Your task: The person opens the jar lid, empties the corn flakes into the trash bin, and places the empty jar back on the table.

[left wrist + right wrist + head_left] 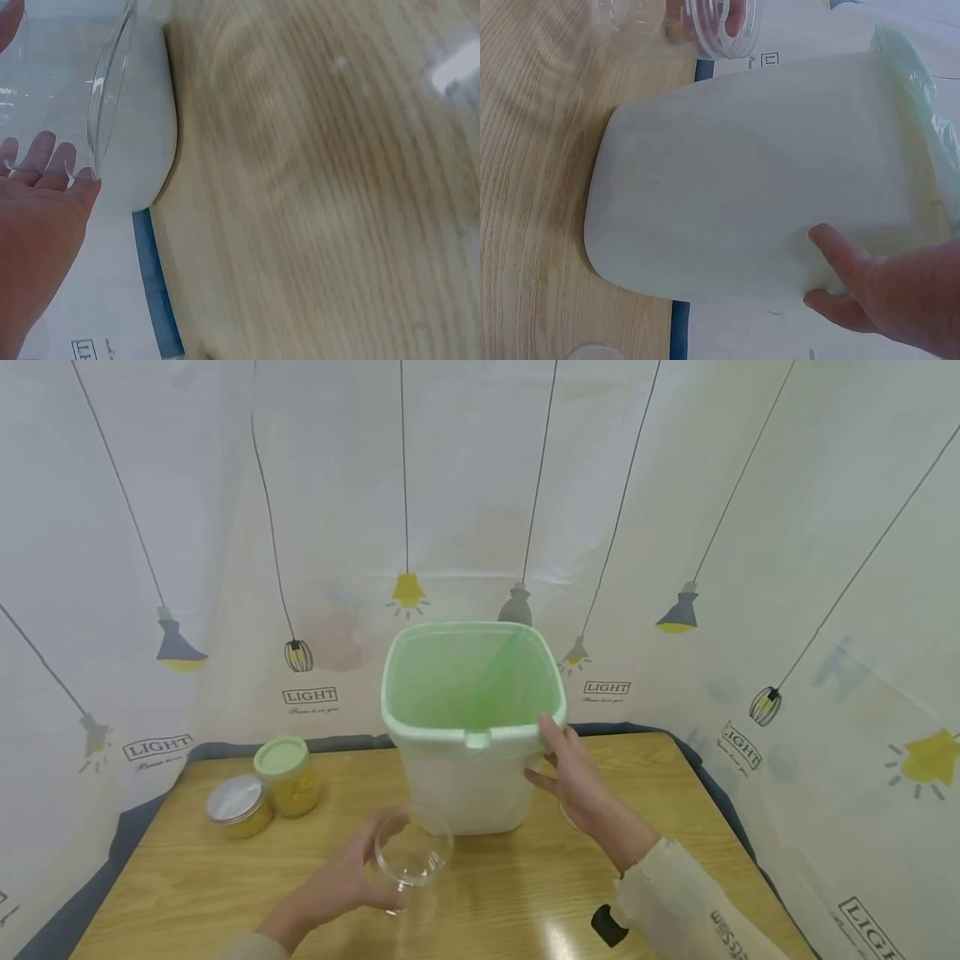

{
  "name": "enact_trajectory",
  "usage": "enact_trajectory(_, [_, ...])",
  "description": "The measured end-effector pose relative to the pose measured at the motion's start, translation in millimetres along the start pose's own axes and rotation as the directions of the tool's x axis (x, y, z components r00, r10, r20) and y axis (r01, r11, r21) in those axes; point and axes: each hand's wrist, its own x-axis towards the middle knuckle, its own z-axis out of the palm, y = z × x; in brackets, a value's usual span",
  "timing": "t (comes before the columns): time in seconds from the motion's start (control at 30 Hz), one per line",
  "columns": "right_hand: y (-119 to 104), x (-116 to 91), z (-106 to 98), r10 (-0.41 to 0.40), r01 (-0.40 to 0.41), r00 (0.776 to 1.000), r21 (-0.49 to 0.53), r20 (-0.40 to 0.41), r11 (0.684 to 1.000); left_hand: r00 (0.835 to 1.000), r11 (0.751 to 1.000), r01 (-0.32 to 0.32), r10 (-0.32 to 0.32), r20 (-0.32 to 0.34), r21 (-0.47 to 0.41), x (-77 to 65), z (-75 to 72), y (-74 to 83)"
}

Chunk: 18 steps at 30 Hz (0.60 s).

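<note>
A clear plastic jar (414,852) tilts in my left hand (347,881), which grips it around the side low in front of the bin. In the left wrist view the fingertips (56,161) show through the clear wall of the jar (52,82). The white trash bin (465,785) stands upright, with a green liner bag (465,672) folded over its rim. My right hand (581,781) holds the bin's near right corner at the rim. In the right wrist view, two digits of that hand (900,289) lie against the bin's wall (742,180).
Two jars with yellow contents stand at the left, one with a green lid (281,757), one with a silver lid (236,797). All stands on a wooden table (495,893), with a printed curtain (337,527) around it. A pale rounded thing (596,352) lies right of the bin.
</note>
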Motion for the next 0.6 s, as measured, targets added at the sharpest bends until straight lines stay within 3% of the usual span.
enact_trajectory(0.23, [3,-4,-8,-0.011,0.012,0.999,-0.034,0.038,0.999,0.996,0.998,-0.064,0.064,0.070,0.004,11.8,22.1,-8.9])
enact_trajectory(0.43, [7,-6,-18,-0.025,0.026,1.000,-0.113,0.013,0.993,0.994,0.999,-0.038,0.041,0.103,-0.032,22.1,43.1,-8.9])
enact_trajectory(0.6, [12,-10,-34,0.046,-0.048,0.999,-0.168,-0.017,0.985,0.992,0.998,-0.035,0.042,0.120,-0.059,30.0,60.0,-7.6])
